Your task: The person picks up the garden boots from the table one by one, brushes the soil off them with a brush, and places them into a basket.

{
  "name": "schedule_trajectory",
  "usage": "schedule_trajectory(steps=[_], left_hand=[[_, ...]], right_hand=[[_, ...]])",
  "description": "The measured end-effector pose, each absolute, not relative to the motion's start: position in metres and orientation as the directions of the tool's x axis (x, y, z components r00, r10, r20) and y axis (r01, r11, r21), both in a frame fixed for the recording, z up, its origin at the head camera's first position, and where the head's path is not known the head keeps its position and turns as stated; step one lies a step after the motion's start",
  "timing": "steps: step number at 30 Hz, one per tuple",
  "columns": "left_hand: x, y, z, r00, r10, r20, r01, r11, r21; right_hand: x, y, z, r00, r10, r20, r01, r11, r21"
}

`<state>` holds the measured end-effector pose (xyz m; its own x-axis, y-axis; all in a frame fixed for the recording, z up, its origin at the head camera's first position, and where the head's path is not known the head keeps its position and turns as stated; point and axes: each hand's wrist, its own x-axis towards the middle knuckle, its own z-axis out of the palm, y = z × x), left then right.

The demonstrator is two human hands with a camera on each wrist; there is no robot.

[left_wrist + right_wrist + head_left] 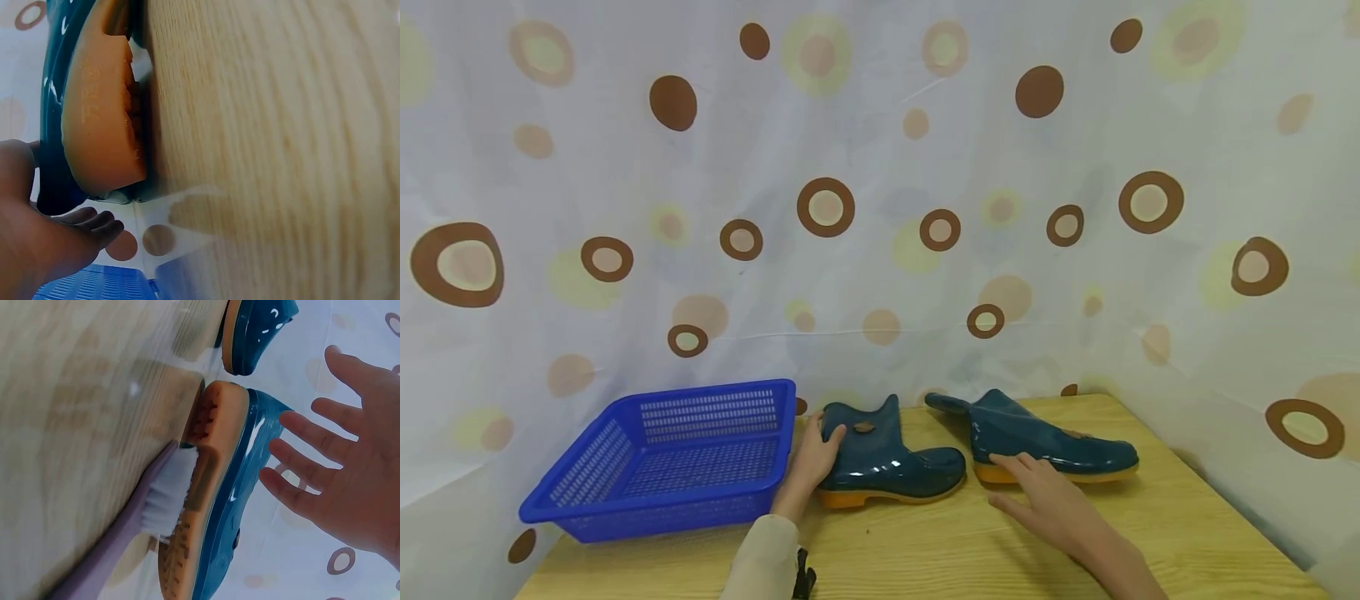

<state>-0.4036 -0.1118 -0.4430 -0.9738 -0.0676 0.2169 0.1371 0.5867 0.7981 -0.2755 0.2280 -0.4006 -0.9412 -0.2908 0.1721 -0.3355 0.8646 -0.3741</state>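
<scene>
1. Left hand (816,454) on the left boot (872,462) now, thumb across the near side of the shaft, fingers round the back edge, gripping it.
2. Over to the right hand (1052,500): fingers spread wide, holding nothing, right by the heel of the right boot (1037,437); contact I can't call.
3. Both boots sit sole-down on the wooden surface (925,550), the left one's toe just beside the right one's heel, the right shaft slumping over.
4. Blue basket (677,512) close on the left, hemming in the left hand against its boot.
5. Here's a purple brush (122,528) in the right wrist view, white bristles near the right sole; touching or apart, can't tell.
6. Spotted sheet (880,125) behind; the left fingertips are partly hidden by the boot, and the brush handle is cut off.
</scene>
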Motion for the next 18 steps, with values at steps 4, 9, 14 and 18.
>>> schedule_trajectory(steps=[4, 9, 14, 18], left_hand=[[-0.405, -0.114, -0.446, -0.977, -0.1, 0.186, 0.1, 0.556, 0.825], [-0.403, -0.114, -0.444, -0.978, -0.122, 0.166, 0.075, 0.538, 0.839], [-0.401, -0.114, -0.444, -0.979, -0.138, 0.153, 0.053, 0.547, 0.836], [-0.402, -0.113, -0.445, -0.979, -0.139, 0.151, 0.054, 0.534, 0.844]], right_hand=[[-0.271, 0.238, -0.402, -0.956, -0.268, 0.119, -0.293, 0.868, -0.4], [-0.266, 0.249, -0.403, -0.965, -0.248, 0.083, -0.259, 0.867, -0.425], [-0.26, 0.259, -0.405, -0.967, -0.244, 0.069, -0.249, 0.867, -0.431], [-0.258, 0.267, -0.408, -0.972, -0.231, 0.044, -0.226, 0.863, -0.452]])
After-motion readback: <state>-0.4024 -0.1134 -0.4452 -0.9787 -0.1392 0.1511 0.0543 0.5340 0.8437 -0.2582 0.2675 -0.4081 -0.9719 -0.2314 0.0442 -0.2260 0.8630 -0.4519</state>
